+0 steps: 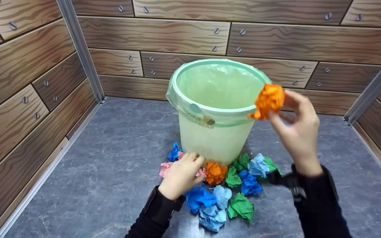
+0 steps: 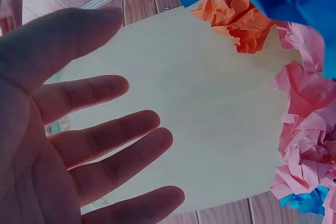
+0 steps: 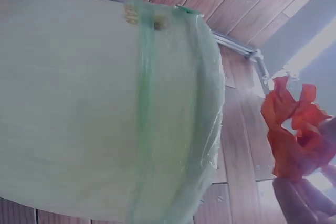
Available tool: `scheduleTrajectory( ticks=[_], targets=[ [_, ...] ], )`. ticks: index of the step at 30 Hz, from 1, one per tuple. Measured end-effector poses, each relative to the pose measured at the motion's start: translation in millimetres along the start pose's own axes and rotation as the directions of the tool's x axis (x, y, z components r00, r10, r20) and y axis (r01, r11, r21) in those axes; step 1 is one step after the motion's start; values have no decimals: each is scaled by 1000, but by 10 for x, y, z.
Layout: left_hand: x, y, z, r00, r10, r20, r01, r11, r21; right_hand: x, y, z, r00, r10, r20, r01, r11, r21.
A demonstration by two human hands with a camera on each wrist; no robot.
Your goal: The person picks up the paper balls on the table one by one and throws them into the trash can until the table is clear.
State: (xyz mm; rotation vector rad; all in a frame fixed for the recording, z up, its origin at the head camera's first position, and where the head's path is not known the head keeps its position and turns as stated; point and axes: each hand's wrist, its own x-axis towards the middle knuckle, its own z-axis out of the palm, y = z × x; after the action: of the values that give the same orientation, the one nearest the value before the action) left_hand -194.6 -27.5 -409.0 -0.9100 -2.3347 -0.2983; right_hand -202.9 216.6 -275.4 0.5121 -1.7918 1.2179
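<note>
An orange crumpled paper ball (image 1: 270, 100) is pinched between the thumb and fingers of my right hand (image 1: 298, 129), beside the right rim of the trash bin (image 1: 215, 138). In the right wrist view the orange paper ball (image 3: 296, 129) appears past the bin's lined rim. My left hand (image 1: 184, 175) hovers over pink crumpled paper balls (image 1: 165, 168) in front of the bin. The left wrist view shows the fingers (image 2: 113, 174) of this hand spread and fairly straight, holding nothing. Another orange paper ball (image 1: 215, 173) lies just right of the left hand.
Blue paper balls (image 1: 200, 198), light blue ones (image 1: 213, 217) and green ones (image 1: 241, 207) lie on the grey floor (image 1: 78, 172) before the bin. A clear plastic liner (image 1: 174, 96) covers the bin's rim. Wood-patterned walls (image 1: 160, 34) enclose the back and sides.
</note>
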Motion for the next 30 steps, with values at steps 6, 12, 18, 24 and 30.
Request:
scheduleTrajectory(
  ticks=[6, 12, 18, 24, 30],
  targets=[
    [-5, 15, -3, 1000, -9, 7, 9, 1000, 12, 245, 60, 188, 994, 105, 0, -105, 994, -9],
    [-3, 18, -22, 1000, -25, 18, 25, 1000, 9, 322, 133, 312, 986, 166, 30, -164, 984, -66],
    [4, 14, -21, 999, -28, 28, 28, 1000, -5, 290, 211, 358, 985, 165, 48, -160, 983, -92],
    [-2, 12, -14, 1000, -19, 19, 19, 1000, 5, 249, 253, 339, 980, 173, 94, -160, 979, -126],
    [-5, 7, -3, 1000, -3, -2, 3, 1000, 26, 239, 240, 311, 981, 166, 106, -152, 980, -125]
  ],
)
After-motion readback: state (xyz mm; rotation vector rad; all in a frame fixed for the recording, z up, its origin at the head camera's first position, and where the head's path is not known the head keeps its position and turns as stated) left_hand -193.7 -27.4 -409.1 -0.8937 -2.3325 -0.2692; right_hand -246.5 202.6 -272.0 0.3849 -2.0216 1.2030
